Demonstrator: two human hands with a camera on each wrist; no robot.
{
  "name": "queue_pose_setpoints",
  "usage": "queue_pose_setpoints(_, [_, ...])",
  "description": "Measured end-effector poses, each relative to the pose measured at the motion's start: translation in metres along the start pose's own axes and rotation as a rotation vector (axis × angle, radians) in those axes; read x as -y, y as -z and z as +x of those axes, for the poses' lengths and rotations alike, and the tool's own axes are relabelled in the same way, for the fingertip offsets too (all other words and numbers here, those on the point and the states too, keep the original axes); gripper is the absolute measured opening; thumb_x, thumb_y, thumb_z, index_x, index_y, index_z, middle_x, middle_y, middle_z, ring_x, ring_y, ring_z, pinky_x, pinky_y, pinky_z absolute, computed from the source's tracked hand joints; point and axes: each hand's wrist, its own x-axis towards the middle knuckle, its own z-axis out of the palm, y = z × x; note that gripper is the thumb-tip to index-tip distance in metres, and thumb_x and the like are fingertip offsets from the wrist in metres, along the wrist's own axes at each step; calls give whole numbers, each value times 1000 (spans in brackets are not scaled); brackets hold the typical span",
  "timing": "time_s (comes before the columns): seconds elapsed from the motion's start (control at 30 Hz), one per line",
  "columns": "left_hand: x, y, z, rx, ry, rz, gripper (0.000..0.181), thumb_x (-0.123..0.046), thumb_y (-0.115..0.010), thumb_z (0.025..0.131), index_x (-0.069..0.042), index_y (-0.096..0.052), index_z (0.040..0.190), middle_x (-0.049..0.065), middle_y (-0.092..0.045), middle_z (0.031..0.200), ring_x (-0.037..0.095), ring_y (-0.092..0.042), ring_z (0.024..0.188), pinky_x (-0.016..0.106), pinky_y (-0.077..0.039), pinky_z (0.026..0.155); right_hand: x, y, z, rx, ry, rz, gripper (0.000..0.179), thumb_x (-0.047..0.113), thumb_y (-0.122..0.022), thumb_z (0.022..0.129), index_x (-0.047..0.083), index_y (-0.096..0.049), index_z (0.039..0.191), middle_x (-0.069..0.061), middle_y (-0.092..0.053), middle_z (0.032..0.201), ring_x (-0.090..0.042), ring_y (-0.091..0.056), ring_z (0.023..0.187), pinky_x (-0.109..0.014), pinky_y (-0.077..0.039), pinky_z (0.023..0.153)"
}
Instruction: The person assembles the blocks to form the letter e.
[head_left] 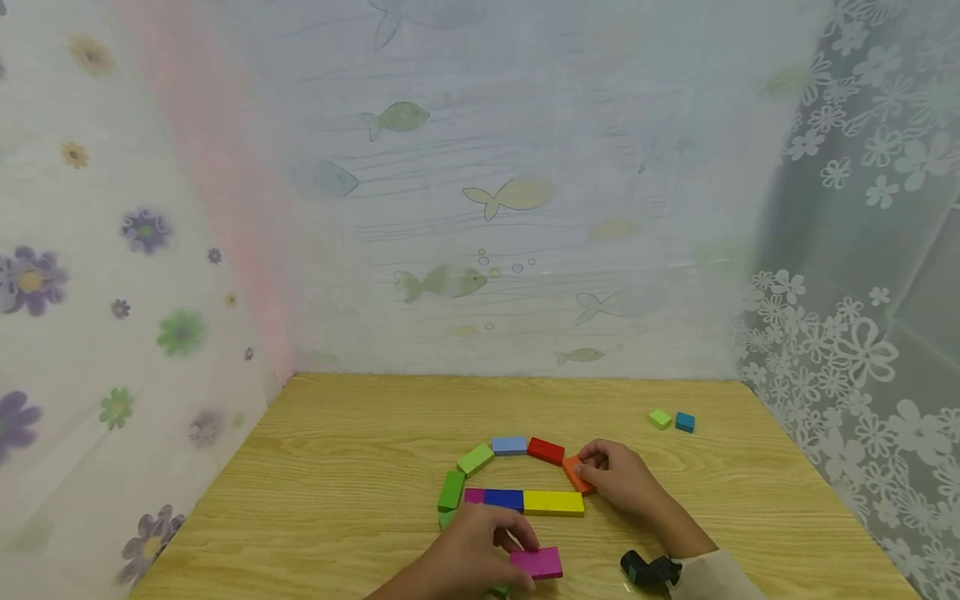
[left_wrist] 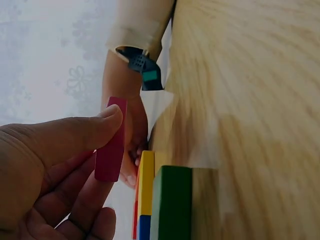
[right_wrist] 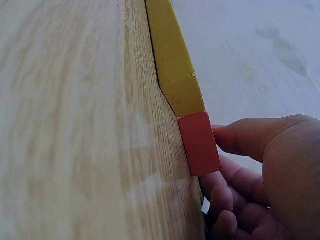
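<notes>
Thumb and fingers of my left hand (head_left: 474,548) pinch a magenta block (head_left: 538,563), held up over the near side of the block layout. In the left wrist view, that magenta block (left_wrist: 111,142) is above a dark green block (left_wrist: 175,205). My right hand (head_left: 628,482) pinches an orange block (head_left: 577,477) at the right end of a curve of blocks. The right wrist view shows this orange block (right_wrist: 200,145) on the table, right at the end of the yellow block (right_wrist: 175,65). My left hand hides part of the layout's near side.
The curve runs through a red block (head_left: 546,451), light blue block (head_left: 509,446), lime block (head_left: 476,460) and green block (head_left: 451,492). A blue block (head_left: 504,500) sits in the straight row inside. Two small blocks, lime (head_left: 660,419) and teal (head_left: 685,422), lie far right.
</notes>
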Motion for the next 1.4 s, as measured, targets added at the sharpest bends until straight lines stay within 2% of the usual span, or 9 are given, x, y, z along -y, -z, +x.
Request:
queue_pose_setpoints(0.1, [1,-3,0,27,4,8,26,-12,-92,75,-25,-77,91,-13,-73,90,3,-68,83,22,-55,72,-1,0,1,-1,-2,2,13,19,-73,97,13,-70,108,-1,-65,91,-18,-56,81,-31,-48,70])
queue_pose_setpoints(0.33, [9,-7,2,109,-1,-44,21,-7,-88,80,-20,-78,94,-12,-75,90,3,-71,84,20,-57,74,-2,-1,2,-3,0,0,14,19,-73,96,13,-71,108,-1,-65,90,-18,-56,81,-31,-48,70])
queue_pose_setpoints(0.53, [14,-9,4,148,-21,-43,18,-9,-88,82,-18,-79,94,-13,-75,89,2,-70,81,19,-55,72,-2,0,2,1,0,8,14,19,-74,96,12,-71,108,-1,-65,90,-19,-56,81,-31,-48,70])
queue_pose_setpoints(1.0, [18,-11,7,140,-48,11,19,-12,-89,80,-19,-79,94,-15,-73,85,0,-66,79,18,-53,72,-2,0,2,-1,2,2,14,19,-73,96,12,-71,109,-1,-64,90,-18,-55,81,-30,-48,71])
queue_pose_setpoints(1.4, [19,-12,10,131,-38,49,19,-12,-90,80,-19,-79,94,-16,-72,84,-1,-65,79,19,-52,72,-3,0,2,-2,8,7,14,19,-73,97,13,-71,109,-1,-64,90,-18,-55,81,-29,-47,67])
